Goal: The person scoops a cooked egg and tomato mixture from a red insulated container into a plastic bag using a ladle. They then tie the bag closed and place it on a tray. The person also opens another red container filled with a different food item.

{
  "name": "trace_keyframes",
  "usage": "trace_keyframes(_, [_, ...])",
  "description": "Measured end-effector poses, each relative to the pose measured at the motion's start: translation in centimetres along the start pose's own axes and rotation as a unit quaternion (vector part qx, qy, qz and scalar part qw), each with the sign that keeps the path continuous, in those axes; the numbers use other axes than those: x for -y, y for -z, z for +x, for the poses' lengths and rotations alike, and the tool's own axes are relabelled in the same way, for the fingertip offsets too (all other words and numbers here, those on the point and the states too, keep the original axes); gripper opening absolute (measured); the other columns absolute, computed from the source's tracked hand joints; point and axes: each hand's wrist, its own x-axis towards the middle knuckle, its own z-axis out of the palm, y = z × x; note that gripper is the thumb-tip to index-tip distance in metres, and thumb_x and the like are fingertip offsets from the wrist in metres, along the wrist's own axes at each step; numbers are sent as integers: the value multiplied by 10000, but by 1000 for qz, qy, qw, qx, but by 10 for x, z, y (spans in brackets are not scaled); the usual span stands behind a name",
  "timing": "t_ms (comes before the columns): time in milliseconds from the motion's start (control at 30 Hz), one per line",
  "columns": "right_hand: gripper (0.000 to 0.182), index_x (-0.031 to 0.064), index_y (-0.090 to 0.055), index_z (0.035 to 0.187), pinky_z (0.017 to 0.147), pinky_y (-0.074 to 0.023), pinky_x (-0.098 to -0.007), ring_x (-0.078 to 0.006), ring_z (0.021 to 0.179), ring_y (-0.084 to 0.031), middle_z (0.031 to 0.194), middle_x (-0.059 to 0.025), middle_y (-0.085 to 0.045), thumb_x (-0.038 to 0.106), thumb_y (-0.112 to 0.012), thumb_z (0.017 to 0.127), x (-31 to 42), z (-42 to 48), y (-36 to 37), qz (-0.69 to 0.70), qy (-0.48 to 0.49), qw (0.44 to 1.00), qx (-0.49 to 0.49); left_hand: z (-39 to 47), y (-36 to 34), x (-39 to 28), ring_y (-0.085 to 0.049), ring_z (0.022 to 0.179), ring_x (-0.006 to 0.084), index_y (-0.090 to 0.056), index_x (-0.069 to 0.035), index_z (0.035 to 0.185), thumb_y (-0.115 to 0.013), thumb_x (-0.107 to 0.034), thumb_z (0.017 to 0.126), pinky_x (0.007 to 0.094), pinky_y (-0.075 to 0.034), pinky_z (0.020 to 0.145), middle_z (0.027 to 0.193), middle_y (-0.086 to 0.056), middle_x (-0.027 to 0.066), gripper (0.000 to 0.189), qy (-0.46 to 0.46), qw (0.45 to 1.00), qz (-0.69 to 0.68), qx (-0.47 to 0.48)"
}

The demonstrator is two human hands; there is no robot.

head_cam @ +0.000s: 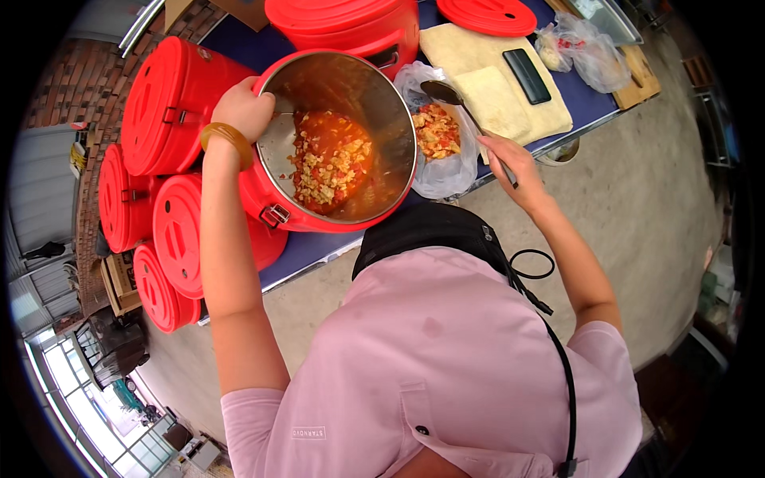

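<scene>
My left hand (246, 110) grips the rim of a red insulated food barrel (257, 179), which is tilted so its steel inside faces me. Scrambled egg and tomato in red sauce (331, 161) lies in the barrel. In my right hand (517, 170) is the handle of a dark ladle (443, 92). The ladle's bowl is over the far edge of a clear plastic bag (435, 179), to the right of the barrel. Inside that bag sits more egg and tomato (438, 132). Whether the ladle touches the food, I cannot tell.
Several lidded red barrels (156, 107) crowd the left, and another (340, 24) stands behind. A black phone (526, 76) rests on a folded cream towel (553, 119). Beyond are a red lid (487, 15), bagged food (597, 63) and a wooden board (642, 83). The blue table's edge (317, 260) runs before me.
</scene>
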Motion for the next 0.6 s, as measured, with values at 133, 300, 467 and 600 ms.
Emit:
trace_keyframes(133, [284,-2,-621,1120,858,-490,-369,-325,990,-635,1052,-194,-653,-23,-555,844,27,21,17,36,14,998,-55,1,-1,1,-601,1012,370,-615,-26,1130,-484,-224,773,407,-445,895,1031,-646,230,428,5,1000,6,2])
trace_keyframes(300, [264,-9,-621,1101,862,-493,-372,-322,979,-638,1061,-177,-656,-10,-563,844,55,59,-5,114,113,987,13,-4,-1,1,-598,1022,366,-621,-32,1128,-490,-231,761,408,-445,901,1048,-646,223,437,19,1000,6,-14])
trace_keyframes(467, [238,17,-613,1081,817,-503,-369,-316,951,-631,1034,-173,-644,14,-570,847,43,80,-90,92,183,976,77,0,-1,0,-541,1157,353,-525,5,1282,-501,-257,752,378,-414,989,1215,-582,233,592,26,999,21,12])
trace_keyframes(600, [169,-11,-629,1008,762,-519,-336,-278,841,-654,963,-165,-660,67,-544,885,57,61,-111,224,-10,968,117,0,-3,4,-535,1173,346,-515,24,1285,-508,-260,747,376,-408,1001,1230,-572,239,608,31,1000,7,1])
